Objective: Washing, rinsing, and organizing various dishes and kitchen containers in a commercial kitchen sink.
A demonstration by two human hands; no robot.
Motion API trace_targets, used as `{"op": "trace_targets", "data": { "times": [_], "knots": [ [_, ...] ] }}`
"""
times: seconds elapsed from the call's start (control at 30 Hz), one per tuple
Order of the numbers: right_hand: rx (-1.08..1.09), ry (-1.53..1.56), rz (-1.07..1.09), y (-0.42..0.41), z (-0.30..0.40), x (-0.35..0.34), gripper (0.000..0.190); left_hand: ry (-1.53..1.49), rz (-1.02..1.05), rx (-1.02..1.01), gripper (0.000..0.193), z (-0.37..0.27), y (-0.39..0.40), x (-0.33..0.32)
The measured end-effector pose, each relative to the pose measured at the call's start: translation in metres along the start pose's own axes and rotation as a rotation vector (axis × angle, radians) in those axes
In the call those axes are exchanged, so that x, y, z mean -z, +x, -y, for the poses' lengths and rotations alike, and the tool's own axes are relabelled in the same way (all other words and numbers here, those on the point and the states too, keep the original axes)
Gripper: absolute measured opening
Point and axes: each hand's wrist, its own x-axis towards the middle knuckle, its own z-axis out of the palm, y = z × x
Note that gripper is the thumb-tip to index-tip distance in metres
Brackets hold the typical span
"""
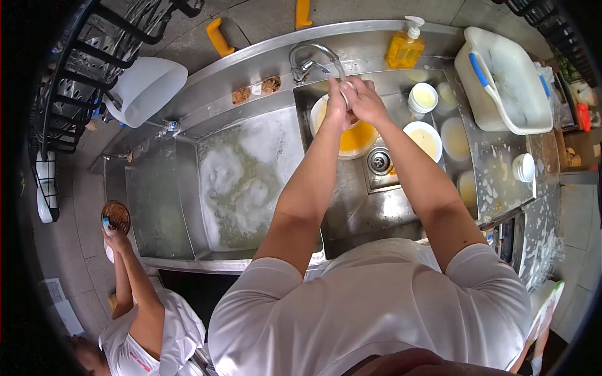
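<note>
Under the running tap [314,51], my left hand [335,107] and my right hand [366,101] are together around a small white dish [347,94], mostly hidden by the fingers. Water falls onto it. Just below my hands, a large white bowl [361,143] with yellow-orange liquid stands in the right sink basin [352,211]. To the right of my right hand are a stack of small white bowls [423,98] and a wider white bowl [424,140] with cloudy pale liquid. A metal drain strainer [379,160] shows beside the large bowl.
Left of me are a foamy water-filled basin [244,188] and another water-filled basin [157,211]. A yellow soap pump bottle [405,50] stands behind. A white tub [512,84] and small bowls [523,168] are at right. A co-worker's hands [115,237] hold a brown basket-like object [115,216].
</note>
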Motion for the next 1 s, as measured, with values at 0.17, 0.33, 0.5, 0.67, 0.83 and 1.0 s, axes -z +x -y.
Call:
{"op": "trace_targets", "data": {
  "times": [0.17, 0.33, 0.5, 0.67, 0.83, 1.0],
  "knots": [
    [0.130, -0.102, -0.001, 0.004, 0.001, 0.011, 0.055, 0.030, 0.170, -0.077, 0.042, -0.019, 0.010, 0.009],
    [0.122, 0.108, -0.040, 0.003, -0.013, 0.005, 0.052, 0.079, 0.087, 0.006, 0.035, -0.020, 0.010, 0.011],
    [0.056, 0.322, -0.045, 0.010, -0.022, -0.020, 0.040, 0.283, 0.017, 0.033, 0.044, -0.042, -0.003, -0.001],
    [-0.181, 0.213, -0.234, 0.015, -0.014, -0.030, 0.044, 0.455, -0.074, -0.033, 0.051, -0.038, -0.019, 0.001],
    [-0.255, 0.095, -0.217, 0.011, 0.006, -0.020, 0.039, 0.154, -0.025, -0.217, 0.043, -0.010, -0.011, 0.019],
    [0.154, -0.259, -0.161, 0.017, 0.020, 0.004, 0.028, -0.266, 0.080, -0.137, 0.046, 0.004, -0.003, 0.023]
  ]
}}
